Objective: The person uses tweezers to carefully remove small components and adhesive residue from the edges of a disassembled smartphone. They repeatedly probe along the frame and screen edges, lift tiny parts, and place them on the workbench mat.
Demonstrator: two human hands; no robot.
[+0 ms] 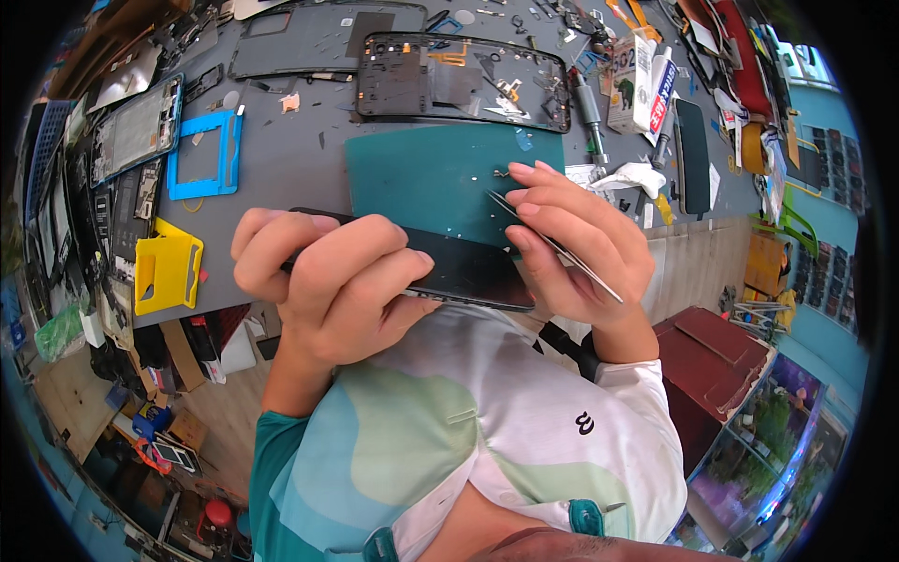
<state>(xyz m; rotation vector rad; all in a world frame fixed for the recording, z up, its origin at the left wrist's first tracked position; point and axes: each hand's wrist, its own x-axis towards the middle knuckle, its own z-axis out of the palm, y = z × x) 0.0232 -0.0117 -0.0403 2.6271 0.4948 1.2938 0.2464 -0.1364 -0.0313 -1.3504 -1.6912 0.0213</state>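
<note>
A dark smartphone [478, 273] is held up near my chest, tilted with its glossy black side toward me. My left hand [342, 281] wraps round its left part, the thumb and fingers closed on its edges. Metal tweezers [581, 262] lie between the thumb and fingers of my right hand [585, 244], close above the phone's right end. The tweezer tips point up and left, over a green work mat [412, 173]. Small light bits are scattered on this mat. A tiny metal part [501, 173] sits by my right fingertips.
Beyond the mat lies an open phone housing [464, 84] with loose parts in it. A blue frame [206, 155] and a yellow holder [169, 267] stand at the left. A screwdriver [590, 117], a white box [629, 82] and another phone [692, 157] lie right.
</note>
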